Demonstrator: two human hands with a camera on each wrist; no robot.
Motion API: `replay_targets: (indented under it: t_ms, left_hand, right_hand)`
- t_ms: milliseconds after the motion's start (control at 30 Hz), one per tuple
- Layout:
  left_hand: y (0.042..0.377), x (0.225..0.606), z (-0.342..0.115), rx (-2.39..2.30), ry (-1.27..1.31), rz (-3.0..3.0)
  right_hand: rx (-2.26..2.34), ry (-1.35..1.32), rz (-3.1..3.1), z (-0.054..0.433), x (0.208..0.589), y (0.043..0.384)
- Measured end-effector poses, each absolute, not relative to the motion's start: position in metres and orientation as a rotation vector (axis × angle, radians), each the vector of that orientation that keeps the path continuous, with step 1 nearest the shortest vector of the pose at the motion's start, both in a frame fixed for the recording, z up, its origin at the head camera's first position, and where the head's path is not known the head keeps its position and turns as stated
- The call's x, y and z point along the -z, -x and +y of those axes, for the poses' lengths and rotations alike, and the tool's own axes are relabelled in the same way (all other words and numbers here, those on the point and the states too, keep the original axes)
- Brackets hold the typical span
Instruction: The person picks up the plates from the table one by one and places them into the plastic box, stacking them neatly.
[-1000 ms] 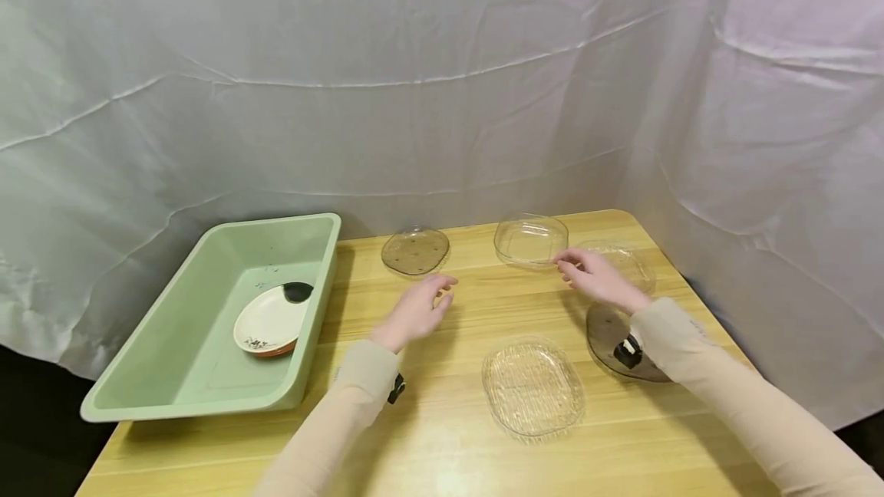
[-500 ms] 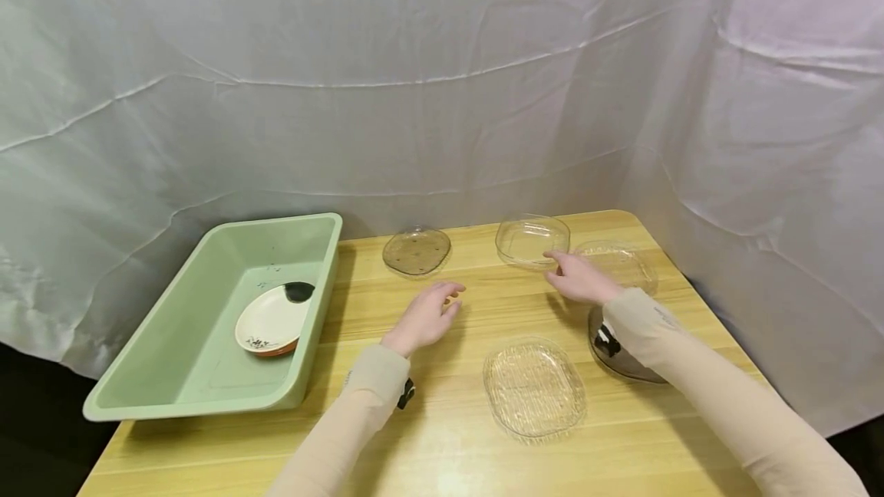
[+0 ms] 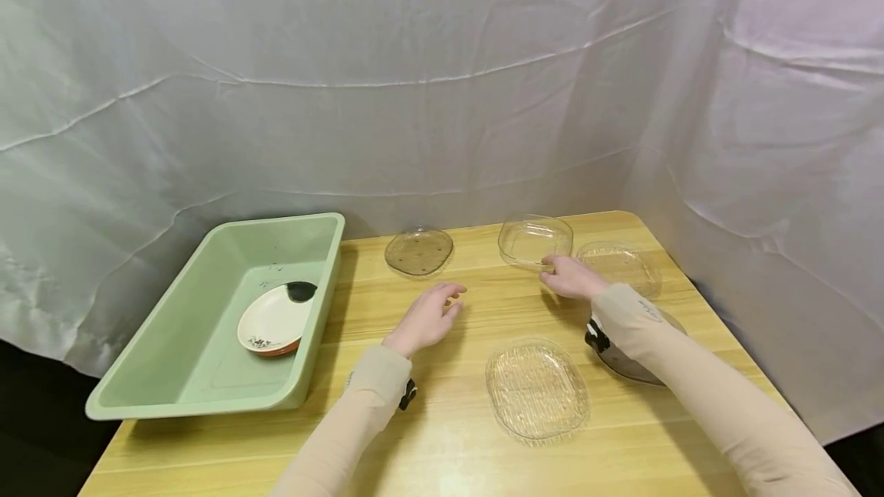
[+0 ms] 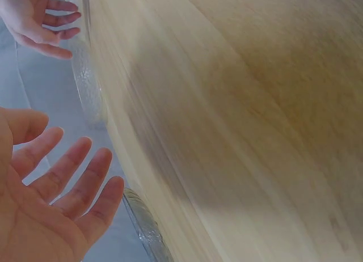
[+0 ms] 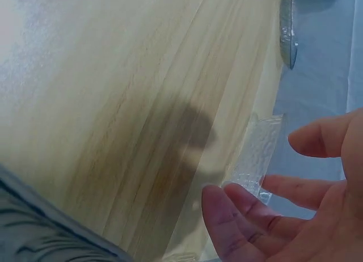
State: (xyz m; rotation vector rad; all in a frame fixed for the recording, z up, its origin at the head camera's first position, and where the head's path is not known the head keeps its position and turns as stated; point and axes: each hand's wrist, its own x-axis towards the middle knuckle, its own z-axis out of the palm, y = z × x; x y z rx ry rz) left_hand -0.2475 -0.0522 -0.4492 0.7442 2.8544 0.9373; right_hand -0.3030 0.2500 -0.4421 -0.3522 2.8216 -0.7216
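My right hand (image 3: 572, 277) hovers at the near right edge of a clear, deep-sided dish (image 3: 518, 245) at the back of the table. In the right wrist view, its fingers (image 5: 255, 216) are spread beside the dish's wall (image 5: 261, 148), thumb apart; whether a fingertip touches cannot be told. My left hand (image 3: 428, 320) hangs above the table with relaxed fingers and an upturned palm in its wrist view, holding nothing. Beyond it lies a smoky brown dish (image 3: 417, 253). A clear ribbed plate (image 3: 537, 393) lies nearer the front.
On the left stands a green basin (image 3: 319, 328) holding a cream plate (image 3: 272, 320) with a black patch, above something orange-red. Another clear plate (image 3: 625, 267) lies at the back right. My right sleeve partly covers a dark smoky plate (image 3: 631, 370). A grey curtain (image 3: 414, 136) hangs behind.
My right hand has shifted left and slightly nearer, along the clear dish's near edge. The left hand has moved slightly right. The dishes stay in place.
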Motion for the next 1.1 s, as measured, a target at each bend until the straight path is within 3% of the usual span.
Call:
replay_targets:
  t_ms: [1100]
  left_hand:
    - [0.252, 0.449, -0.054, -0.957, -0.716, 2.849]
  right_hand:
    - [0.697, 0.426, 2.832, 0.243, 0.441, 0.288]
